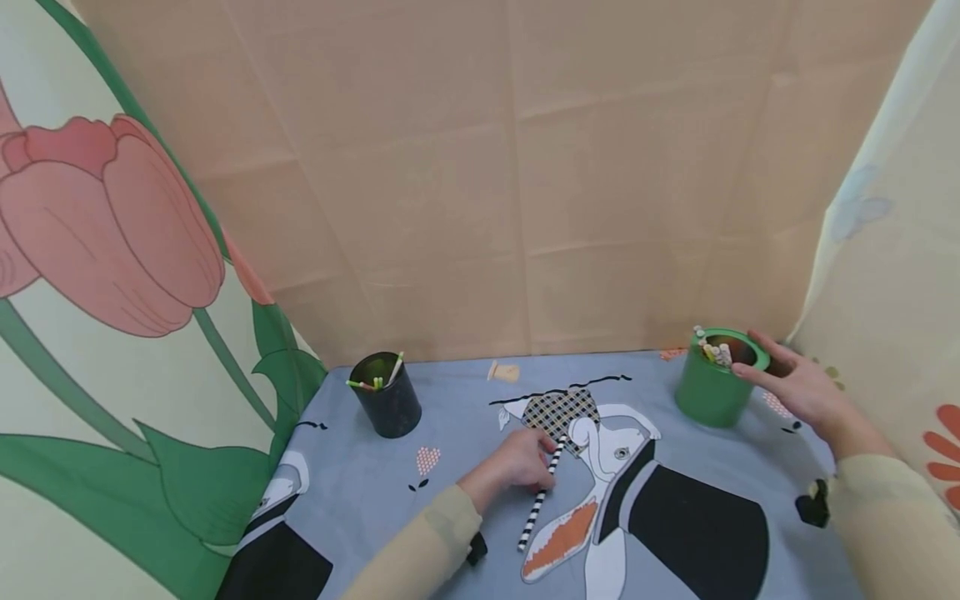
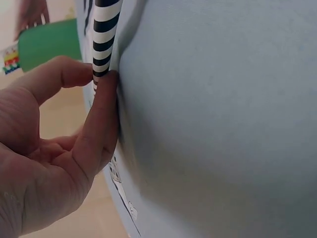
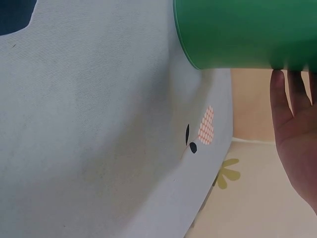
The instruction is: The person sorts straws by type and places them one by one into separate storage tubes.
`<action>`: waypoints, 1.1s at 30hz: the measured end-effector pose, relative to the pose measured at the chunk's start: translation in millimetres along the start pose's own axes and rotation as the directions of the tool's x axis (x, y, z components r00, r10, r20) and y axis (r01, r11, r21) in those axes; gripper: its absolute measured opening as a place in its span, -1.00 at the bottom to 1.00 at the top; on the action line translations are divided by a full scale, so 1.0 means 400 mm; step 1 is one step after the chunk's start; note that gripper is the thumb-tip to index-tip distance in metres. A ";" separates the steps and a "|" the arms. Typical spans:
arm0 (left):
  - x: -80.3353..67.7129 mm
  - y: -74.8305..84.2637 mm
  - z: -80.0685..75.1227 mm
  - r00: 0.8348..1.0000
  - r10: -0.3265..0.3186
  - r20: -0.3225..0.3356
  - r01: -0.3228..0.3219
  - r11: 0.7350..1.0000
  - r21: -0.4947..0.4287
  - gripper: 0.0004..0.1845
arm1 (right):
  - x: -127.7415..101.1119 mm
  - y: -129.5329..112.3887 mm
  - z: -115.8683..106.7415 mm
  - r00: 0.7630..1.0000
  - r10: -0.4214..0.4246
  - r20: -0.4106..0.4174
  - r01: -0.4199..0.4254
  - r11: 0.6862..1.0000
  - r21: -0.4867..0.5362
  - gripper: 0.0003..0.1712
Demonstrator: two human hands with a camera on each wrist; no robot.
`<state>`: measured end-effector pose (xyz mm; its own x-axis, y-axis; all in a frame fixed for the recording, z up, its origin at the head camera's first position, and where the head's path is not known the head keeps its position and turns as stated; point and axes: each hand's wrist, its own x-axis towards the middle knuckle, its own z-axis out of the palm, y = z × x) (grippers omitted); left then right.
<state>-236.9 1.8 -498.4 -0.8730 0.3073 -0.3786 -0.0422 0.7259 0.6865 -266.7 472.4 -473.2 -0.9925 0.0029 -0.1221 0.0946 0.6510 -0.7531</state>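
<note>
A black-and-white striped straw (image 1: 537,503) lies on the grey-blue cloth with bird prints (image 1: 457,417). My left hand (image 1: 546,463) pinches the straw near its far end; in the left wrist view thumb and forefinger (image 2: 101,79) close on the straw (image 2: 105,34) against the cloth. A green cup (image 1: 714,385) holding several straws stands at the right. My right hand (image 1: 759,360) rests with straight fingers against its rim and side. In the right wrist view the fingers (image 3: 290,114) lie beside the green cup (image 3: 247,32).
A black cup (image 1: 387,398) with several thin sticks stands at the back left. A small beige piece (image 1: 505,372) lies near the back wall. Fabric walls close in the table on the left, back and right.
</note>
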 end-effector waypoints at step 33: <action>0.025 0.015 -0.038 0.993 0.082 0.080 -0.063 0.975 -0.215 -0.69 | 0.002 0.003 0.002 1.000 0.007 -0.009 -0.008 1.000 -0.004 0.16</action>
<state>-253.3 -0.2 -488.8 -0.8317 0.4140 -0.3700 -0.0908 0.5561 0.8261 -267.4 472.6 -474.9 -0.9924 0.0147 -0.1218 0.1017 0.6538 -0.7498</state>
